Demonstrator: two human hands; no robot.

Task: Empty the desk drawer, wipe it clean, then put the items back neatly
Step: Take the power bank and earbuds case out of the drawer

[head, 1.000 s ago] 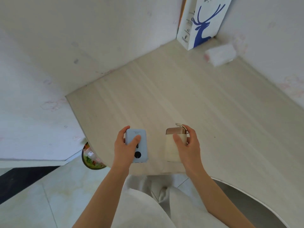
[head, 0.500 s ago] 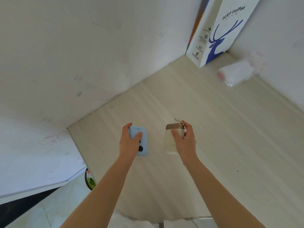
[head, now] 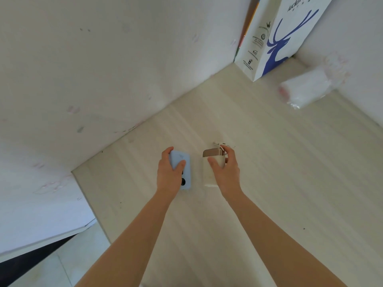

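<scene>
We count two power banks, one blue (head: 182, 168) and one cream (head: 211, 168), one paper bag (head: 275, 36), one plastic-wrapped pack (head: 306, 88).

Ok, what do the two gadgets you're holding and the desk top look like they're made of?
The pale blue rounded-rectangle device in the left hand looks like matte plastic or silicone: even colour, soft corners, no glare. The cream rectangular device with a gold-brown top band in the right hand seems plastic, its band sheening like metal. The light wood-grain desk top is likely laminate: regular printed streaks.

Pale blue device (head: 182, 162) beside cream gold-capped device (head: 211, 160), both low over desk (head: 269, 183), gripped
</scene>
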